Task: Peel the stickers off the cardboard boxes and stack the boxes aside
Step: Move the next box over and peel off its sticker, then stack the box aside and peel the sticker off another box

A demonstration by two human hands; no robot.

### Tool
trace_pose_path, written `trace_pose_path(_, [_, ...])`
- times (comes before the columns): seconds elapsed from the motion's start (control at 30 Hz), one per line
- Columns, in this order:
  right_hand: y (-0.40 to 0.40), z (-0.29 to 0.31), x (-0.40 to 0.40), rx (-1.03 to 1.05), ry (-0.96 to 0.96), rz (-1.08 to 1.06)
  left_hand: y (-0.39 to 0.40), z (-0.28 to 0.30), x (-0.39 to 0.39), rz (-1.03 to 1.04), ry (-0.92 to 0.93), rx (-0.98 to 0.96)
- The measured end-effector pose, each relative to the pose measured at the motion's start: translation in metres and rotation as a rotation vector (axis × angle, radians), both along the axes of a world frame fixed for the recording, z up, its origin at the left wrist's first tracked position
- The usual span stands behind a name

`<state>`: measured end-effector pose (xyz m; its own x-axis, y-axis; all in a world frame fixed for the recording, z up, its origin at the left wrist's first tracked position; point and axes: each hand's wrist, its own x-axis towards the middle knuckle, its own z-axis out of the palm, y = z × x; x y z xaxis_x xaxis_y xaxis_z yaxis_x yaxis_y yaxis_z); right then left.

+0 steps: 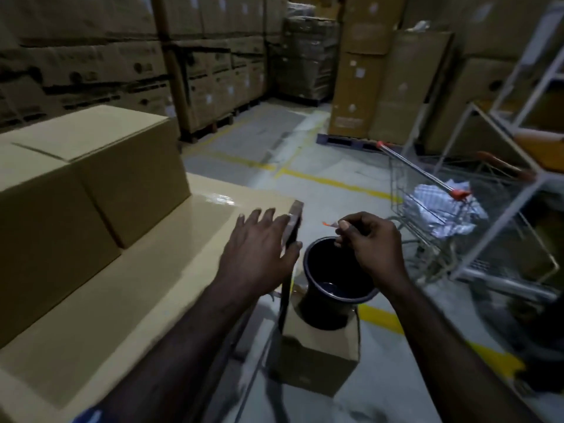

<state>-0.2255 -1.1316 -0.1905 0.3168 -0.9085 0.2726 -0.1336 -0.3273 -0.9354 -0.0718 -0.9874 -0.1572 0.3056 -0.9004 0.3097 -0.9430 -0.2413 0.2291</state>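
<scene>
A large flat cardboard box lies in front of me, with two smaller cardboard boxes standing on its left part. My left hand rests on the big box's right corner, fingers straight on top and thumb down the side edge. My right hand hovers over a black bucket and pinches a small peeled sticker with an orange tip between thumb and fingertips.
The bucket stands on a small cardboard box on the floor. A wire shopping trolley holding crumpled white wrapping is at the right, beside white metal shelving. Tall stacks of cartons line the back; yellow floor lines run between.
</scene>
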Motion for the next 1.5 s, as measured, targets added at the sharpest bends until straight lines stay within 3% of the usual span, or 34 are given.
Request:
trace_pose_path(0.17, [-0.075,-0.039,-0.032,0.045,0.083,-0.084,-0.1,-0.041,-0.019,-0.091,-0.037,0.103])
trace_pose_path(0.4, [-0.179,-0.133,-0.036,0.14,0.466,-0.041,-0.218,-0.113,-0.028,-0.1,-0.009,0.293])
trace_pose_path(0.6, [-0.229,-0.202,-0.022,0.204,0.738,0.065,-0.275,-0.173,-0.027,-0.059,0.056,0.427])
trace_pose_path(0.73, [-0.247,-0.239,-0.018,0.335,0.792,0.087,-0.289,-0.204,-0.026,-0.021,0.117,0.422])
trace_pose_path(1.23, [-0.276,-0.232,-0.014,0.378,0.972,0.207,-0.331,-0.234,-0.021,-0.008,0.199,0.494])
trace_pose_path(1.5, [-0.276,-0.219,-0.013,0.317,0.903,0.154,-0.334,-0.228,-0.024,-0.014,0.207,0.488])
